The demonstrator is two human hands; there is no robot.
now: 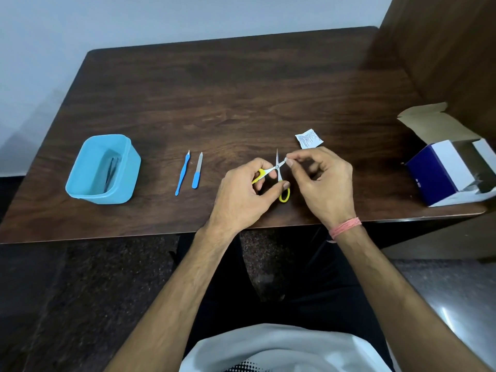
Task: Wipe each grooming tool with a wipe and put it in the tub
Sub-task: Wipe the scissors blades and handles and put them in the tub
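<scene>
- My left hand [243, 196] has the little yellow-handled scissors [279, 174], fingers curled around the handle loops, thumb pressing on the shank just above the lower loop. The blades are spread open in an X, one tip pointing straight away from me.
- My right hand [326, 183] is pinching a tiny bit of white wipe [286, 161] between thumb and forefinger, right on the blade that sticks out to the right. The other fingers are loosely curled behind it.
- All of that is happening just above the near edge of the table [241, 98], well to the right of the blue tub [103, 170].
- The tub sits toward the left end of the table, and there's already a dark metal tool [110, 173] lying inside it. It looks like tweezers, but I can't really tell.
- Between the tub and the scissors two tools lie side by side on the wood: a thin blue-handled pusher thing [182, 174] and, just right of it, a nail file [197, 171] with a blue grip.
- A torn white sachet [309, 138] lies flat just beyond my right hand.
- Way off to the right of the tub, at the table's far right end, is an open blue and white box [440, 173].
- There's a pink thread band [345, 227] on my right wrist.
</scene>
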